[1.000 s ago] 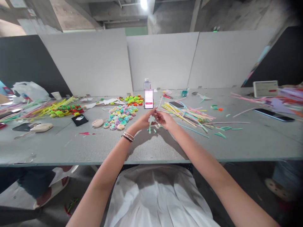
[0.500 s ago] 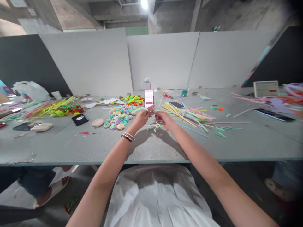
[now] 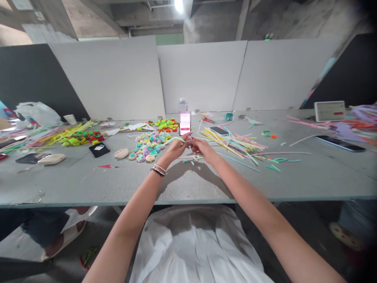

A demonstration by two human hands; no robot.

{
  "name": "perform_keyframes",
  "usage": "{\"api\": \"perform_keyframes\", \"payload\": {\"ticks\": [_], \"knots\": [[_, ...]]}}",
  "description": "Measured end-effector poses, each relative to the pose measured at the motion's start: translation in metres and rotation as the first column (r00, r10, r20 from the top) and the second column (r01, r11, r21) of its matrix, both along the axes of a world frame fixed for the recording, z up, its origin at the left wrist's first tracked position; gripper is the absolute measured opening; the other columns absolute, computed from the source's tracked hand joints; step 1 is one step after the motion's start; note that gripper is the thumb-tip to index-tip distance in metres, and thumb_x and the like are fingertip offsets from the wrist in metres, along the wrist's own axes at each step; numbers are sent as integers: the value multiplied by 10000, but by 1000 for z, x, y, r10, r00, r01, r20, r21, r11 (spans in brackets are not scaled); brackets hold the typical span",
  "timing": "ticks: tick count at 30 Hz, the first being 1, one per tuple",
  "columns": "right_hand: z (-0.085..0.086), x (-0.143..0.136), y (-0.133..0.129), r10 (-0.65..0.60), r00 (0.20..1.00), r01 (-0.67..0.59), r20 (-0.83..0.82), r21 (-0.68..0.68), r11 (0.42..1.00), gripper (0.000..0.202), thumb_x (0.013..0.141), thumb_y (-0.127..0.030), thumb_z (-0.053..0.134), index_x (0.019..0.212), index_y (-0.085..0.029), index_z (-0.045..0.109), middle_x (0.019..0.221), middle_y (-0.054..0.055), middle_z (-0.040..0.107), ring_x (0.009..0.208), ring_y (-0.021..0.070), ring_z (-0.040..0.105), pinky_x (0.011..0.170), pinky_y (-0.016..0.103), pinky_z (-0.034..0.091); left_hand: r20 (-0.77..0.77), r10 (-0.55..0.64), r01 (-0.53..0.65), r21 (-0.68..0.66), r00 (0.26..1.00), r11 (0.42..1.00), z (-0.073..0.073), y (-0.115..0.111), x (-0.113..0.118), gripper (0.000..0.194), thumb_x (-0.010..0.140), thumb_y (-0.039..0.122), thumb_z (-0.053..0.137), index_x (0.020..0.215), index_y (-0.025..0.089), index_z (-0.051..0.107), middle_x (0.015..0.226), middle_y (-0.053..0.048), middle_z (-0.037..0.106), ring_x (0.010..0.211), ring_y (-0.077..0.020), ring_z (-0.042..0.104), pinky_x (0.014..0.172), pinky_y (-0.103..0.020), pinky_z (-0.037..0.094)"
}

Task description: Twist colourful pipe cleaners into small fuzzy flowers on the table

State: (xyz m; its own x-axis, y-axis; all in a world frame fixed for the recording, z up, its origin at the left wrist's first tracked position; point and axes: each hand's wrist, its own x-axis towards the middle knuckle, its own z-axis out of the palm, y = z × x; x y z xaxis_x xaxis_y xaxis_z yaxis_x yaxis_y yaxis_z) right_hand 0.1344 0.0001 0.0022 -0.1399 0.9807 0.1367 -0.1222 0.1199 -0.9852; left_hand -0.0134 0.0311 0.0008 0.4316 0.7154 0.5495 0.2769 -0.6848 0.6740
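My left hand (image 3: 177, 147) is closed on a pale green fuzzy stem (image 3: 173, 138) that sticks out to its left. Fingertips of my right hand (image 3: 203, 149) meet those of the left, pinched on a small lilac piece (image 3: 190, 138) between them. Just beneath the hands lie scissors (image 3: 195, 157) and short green scraps. Left of the hands is a heap of pastel fuzzy pieces (image 3: 149, 145); to the right, a pile of coloured stems (image 3: 235, 143).
A lit phone (image 3: 185, 126) stands against a bottle (image 3: 182, 105) behind the hands. Another phone (image 3: 219, 130) lies among the stems. Black case (image 3: 99, 149) and beige pouch (image 3: 121, 153) sit left. Other people's legs show below the table.
The hands have come closer together, my right hand shifting slightly left to touch the left fingertips. A lilac piece now shows between them.
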Motion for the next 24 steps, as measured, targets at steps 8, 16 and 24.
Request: {"api": "perform_keyframes", "payload": {"ticks": [8,16,24], "knots": [[0,1,4,-47,999,46,-14,-47,998,229,720,-354,589,577,-198,501,483,-49,439,437,78,358,458,246,221,-46,-63,61,-47,997,997,-8,9,-3,551,876,445,488,1341,148,493,699,7,601,564,-82,479,558,-198,399],[-7,-2,8,-111,984,88,142,161,983,222,734,-352,586,597,-217,475,482,-53,450,439,91,370,474,241,253,154,56,-21,-217,987,976,-5,6,5,436,830,480,541,1007,113,695,623,-33,625,497,-94,539,450,-188,388],[-4,6,-6,-405,725,-25,557,609,793,93,812,-239,536,752,-228,605,742,30,636,704,179,535,628,264,304,114,158,-134,-196,981,971,-5,5,3,450,778,525,591,571,128,641,465,-41,594,406,-95,490,415,-202,346]]}}
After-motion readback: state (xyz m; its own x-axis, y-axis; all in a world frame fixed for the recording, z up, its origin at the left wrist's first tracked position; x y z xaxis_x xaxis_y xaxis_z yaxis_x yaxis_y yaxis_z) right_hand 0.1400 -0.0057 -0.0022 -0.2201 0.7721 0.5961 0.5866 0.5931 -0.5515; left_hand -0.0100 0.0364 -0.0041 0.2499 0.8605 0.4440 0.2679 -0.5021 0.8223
